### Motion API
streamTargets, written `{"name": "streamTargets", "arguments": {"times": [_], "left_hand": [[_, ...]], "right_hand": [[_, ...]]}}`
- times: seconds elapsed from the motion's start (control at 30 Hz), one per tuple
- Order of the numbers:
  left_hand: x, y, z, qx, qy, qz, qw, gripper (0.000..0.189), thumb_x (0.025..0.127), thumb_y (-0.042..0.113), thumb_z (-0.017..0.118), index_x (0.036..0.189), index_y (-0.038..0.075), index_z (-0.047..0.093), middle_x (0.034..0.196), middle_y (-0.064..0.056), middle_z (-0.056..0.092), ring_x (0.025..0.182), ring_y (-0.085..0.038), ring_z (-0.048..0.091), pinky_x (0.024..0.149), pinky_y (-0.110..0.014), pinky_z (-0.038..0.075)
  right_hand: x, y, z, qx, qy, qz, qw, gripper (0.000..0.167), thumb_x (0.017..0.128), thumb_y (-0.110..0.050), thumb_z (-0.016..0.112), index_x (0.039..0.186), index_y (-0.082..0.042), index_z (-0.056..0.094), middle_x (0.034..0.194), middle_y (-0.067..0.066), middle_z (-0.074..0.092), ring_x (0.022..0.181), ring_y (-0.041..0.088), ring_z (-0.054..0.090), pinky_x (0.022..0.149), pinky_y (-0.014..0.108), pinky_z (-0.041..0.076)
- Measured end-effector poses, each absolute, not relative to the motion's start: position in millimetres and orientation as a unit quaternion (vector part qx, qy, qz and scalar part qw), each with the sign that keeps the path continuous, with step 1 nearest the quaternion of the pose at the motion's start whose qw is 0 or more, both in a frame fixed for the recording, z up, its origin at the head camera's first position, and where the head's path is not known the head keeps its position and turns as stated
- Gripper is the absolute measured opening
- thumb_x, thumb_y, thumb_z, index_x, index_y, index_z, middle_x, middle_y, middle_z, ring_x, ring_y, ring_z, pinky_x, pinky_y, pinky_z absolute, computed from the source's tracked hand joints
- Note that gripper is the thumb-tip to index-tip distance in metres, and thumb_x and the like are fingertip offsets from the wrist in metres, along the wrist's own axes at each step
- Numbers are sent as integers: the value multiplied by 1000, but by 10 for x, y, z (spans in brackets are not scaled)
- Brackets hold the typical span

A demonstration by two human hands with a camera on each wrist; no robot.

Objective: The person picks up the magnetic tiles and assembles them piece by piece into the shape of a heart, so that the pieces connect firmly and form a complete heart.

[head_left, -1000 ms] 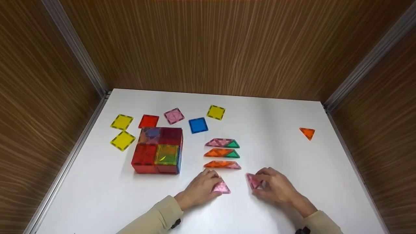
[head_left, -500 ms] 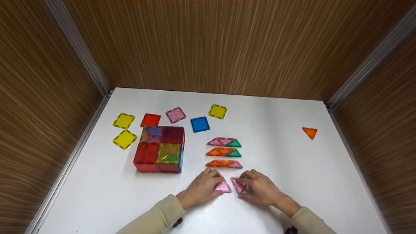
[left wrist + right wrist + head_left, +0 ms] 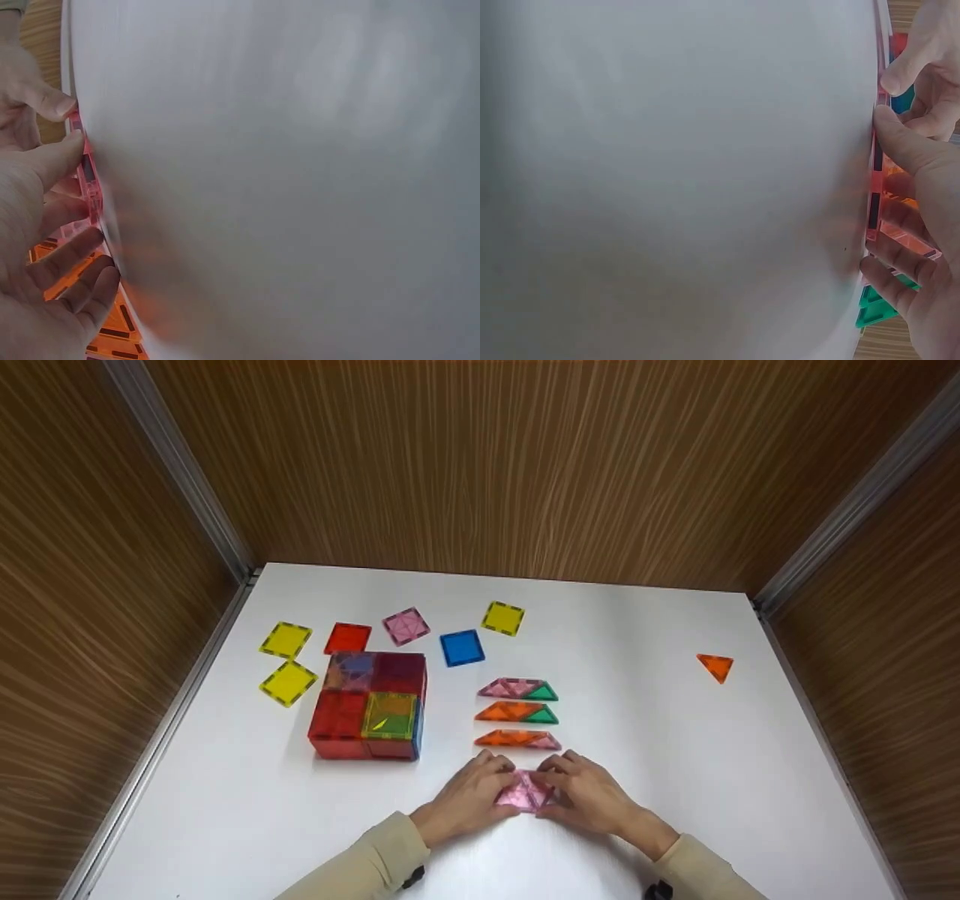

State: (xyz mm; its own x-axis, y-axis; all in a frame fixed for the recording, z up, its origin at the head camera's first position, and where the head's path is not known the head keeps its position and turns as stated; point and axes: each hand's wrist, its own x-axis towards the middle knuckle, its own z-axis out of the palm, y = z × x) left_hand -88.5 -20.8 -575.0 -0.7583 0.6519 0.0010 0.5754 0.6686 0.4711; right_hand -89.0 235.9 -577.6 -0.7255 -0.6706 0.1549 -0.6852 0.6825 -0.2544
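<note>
In the head view my left hand [image 3: 466, 793] pinches a pink triangular magnetic tile [image 3: 512, 795] between thumb and fingers. My right hand [image 3: 596, 799] pinches another pink triangular tile [image 3: 538, 790]. The two pink tiles meet along a slanted edge, low over the white table. In the left wrist view the thumb and fingers of the left hand [image 3: 37, 210] lie along a pink tile edge [image 3: 88, 169]. From the right wrist, the right hand [image 3: 922, 202] has its thumb on the pink edge [image 3: 876, 184]. Fingers partly cover both tiles.
Just beyond the hands lie three trapezoid rows of triangular tiles: orange and pink [image 3: 517, 739], orange and green [image 3: 514, 712], pink and green [image 3: 517, 688]. A tile box [image 3: 341, 716] stands left. Several square tiles, one blue [image 3: 462, 648], lie behind; an orange triangle [image 3: 716, 667] lies right.
My right hand has moved left with its pink tile, turning it until it meets the tile in my left hand. The left hand has stayed almost still.
</note>
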Motion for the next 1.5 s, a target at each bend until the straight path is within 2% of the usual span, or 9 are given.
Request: {"name": "streamTargets", "arguments": {"times": [0.37,0.6,0.8,0.87,0.93,1.17,1.27,1.5], "left_hand": [[-897,-209,-5755,345,908,224,83,48,96,43,76,136,17,72,139,0,68,124,-16,57,111,-33,51],[-897,-210,-5737,348,907,222,79,48,96,43,76,135,15,73,139,0,68,125,-17,57,112,-34,51],[-904,-203,-5742,345,906,229,84,49,96,43,76,136,16,72,140,1,67,127,-16,56,113,-34,50],[-910,-207,-5745,346,904,236,85,48,95,42,77,136,16,73,139,1,68,125,-15,56,112,-33,51],[-914,-216,-5747,345,902,243,89,46,96,41,77,135,16,73,138,1,68,124,-15,56,112,-33,50],[-921,-231,-5738,345,901,245,96,45,97,41,76,135,17,73,139,1,68,125,-15,56,111,-33,51],[-917,-225,-5737,346,902,241,92,46,97,42,76,135,17,73,139,1,68,124,-15,56,111,-32,51],[-897,-224,-5746,345,901,247,86,46,95,41,77,134,15,73,137,1,68,124,-15,56,110,-31,51]], "right_hand": [[-883,2348,-5800,359,-920,155,22,51,88,-47,84,128,-17,77,118,-4,73,101,12,60,81,29,54],[-879,2519,-5796,355,-916,180,45,46,89,-43,84,127,-18,76,123,1,71,106,14,66,87,34,60],[-1034,3039,-5761,298,-925,196,131,42,83,-29,90,119,-10,78,116,2,73,105,18,68,85,37,62],[-1135,3255,-5745,266,-929,201,163,41,81,-23,91,116,-7,78,114,5,74,104,22,69,83,41,62],[-1232,3472,-5717,223,-936,211,171,40,82,-20,90,117,-5,77,116,9,74,106,27,69,85,46,61],[-1529,4134,-5663,72,-959,260,91,46,101,-33,72,135,-2,67,140,24,62,130,47,56,106,70,45],[-1638,4344,-5674,43,-964,252,77,51,103,-36,69,138,0,64,145,28,57,134,52,51,109,74,40],[-1863,4599,-5671,-3,-971,231,57,57,104,-37,66,144,2,57,151,35,48,132,56,48,111,77,38]]}}
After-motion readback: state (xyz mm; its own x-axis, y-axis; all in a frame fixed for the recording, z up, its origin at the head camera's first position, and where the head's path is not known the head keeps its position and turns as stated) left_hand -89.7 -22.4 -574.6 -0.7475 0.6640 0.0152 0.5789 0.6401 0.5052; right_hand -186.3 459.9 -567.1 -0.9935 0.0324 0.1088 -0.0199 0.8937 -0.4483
